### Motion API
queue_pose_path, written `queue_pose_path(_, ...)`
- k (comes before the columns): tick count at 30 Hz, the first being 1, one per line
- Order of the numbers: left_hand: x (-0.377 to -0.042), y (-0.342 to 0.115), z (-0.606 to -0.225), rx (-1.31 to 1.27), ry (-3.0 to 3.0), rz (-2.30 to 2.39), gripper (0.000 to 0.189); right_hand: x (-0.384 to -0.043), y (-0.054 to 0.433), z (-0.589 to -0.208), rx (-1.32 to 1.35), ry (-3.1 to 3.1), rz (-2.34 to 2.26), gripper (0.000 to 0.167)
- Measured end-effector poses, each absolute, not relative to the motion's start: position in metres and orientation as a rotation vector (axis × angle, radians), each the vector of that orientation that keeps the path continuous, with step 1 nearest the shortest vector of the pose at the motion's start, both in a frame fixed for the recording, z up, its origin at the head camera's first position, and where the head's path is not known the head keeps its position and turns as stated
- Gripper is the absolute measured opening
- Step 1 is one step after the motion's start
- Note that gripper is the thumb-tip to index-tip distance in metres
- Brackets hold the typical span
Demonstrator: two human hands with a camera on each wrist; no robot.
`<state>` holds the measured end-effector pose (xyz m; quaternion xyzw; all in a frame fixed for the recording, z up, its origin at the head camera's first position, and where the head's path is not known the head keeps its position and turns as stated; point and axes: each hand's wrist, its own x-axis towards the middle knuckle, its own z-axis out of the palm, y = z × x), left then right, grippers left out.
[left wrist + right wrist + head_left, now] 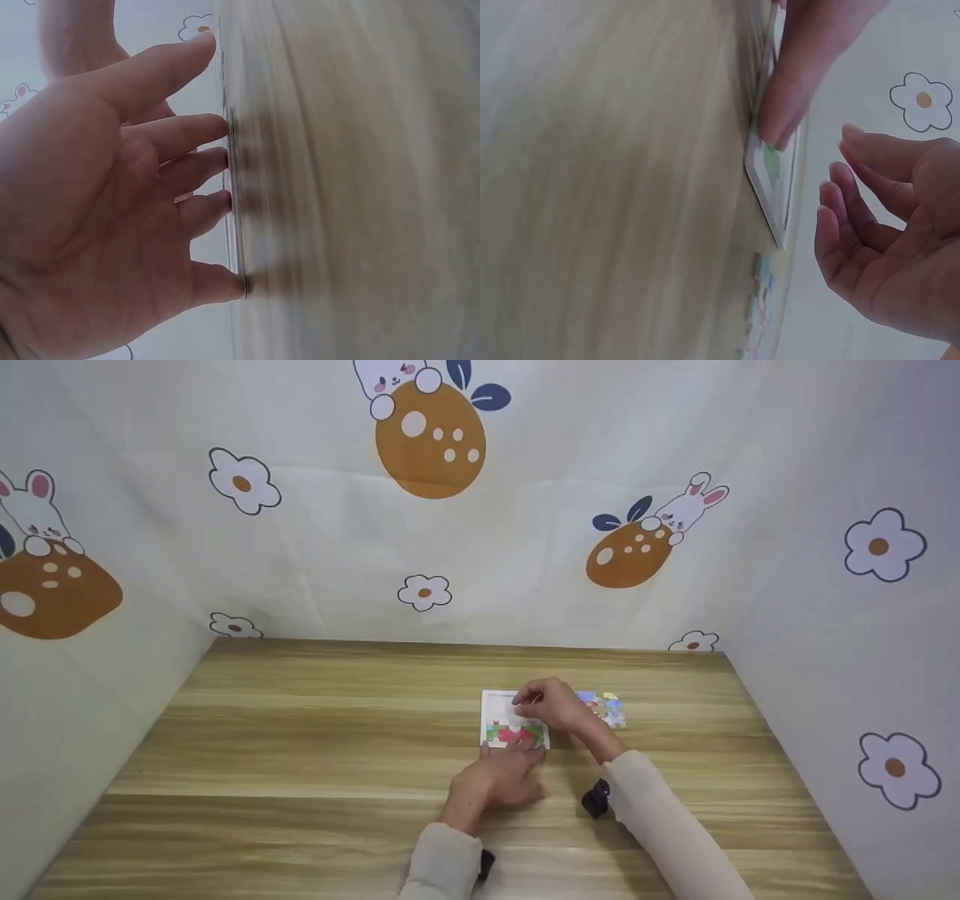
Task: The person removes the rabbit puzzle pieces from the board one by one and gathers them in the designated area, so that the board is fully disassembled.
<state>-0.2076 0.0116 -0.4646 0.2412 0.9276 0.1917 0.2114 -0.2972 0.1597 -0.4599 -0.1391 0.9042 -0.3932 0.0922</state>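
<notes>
A white-rimmed puzzle tray (pixel 484 718) lies on the table, its near part filled with red and green picture pieces (pixel 495 733). My left hand (pixel 504 774) rests at the tray's near edge; in the left wrist view its fingertips (pixel 217 159) touch the rim and the thumb stands apart. Above the tray, my right hand (pixel 553 705) hovers with fingers loosely bent. The right wrist view shows its thumb and fingertips (pixel 827 217) close to each other, and no piece shows between them. Loose colourful puzzle pieces (pixel 611 711) lie right of the tray, partly hidden by the right hand.
The wooden table (pixel 300 750) reaches back to a patterned curtain (pixel 330 540), which also hangs at both sides. Dark wrist straps show at the left cuff (pixel 486 866) and the right cuff (pixel 596 799).
</notes>
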Motion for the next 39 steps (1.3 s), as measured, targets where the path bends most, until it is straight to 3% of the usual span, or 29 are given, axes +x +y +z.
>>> queue_pose_path(39, -0.208, 0.007, -0.467, 0.774, 2.580, 0.576, 0.069, -0.295, 0.133, -0.474, -0.481, 2.497, -1.190, 0.010)
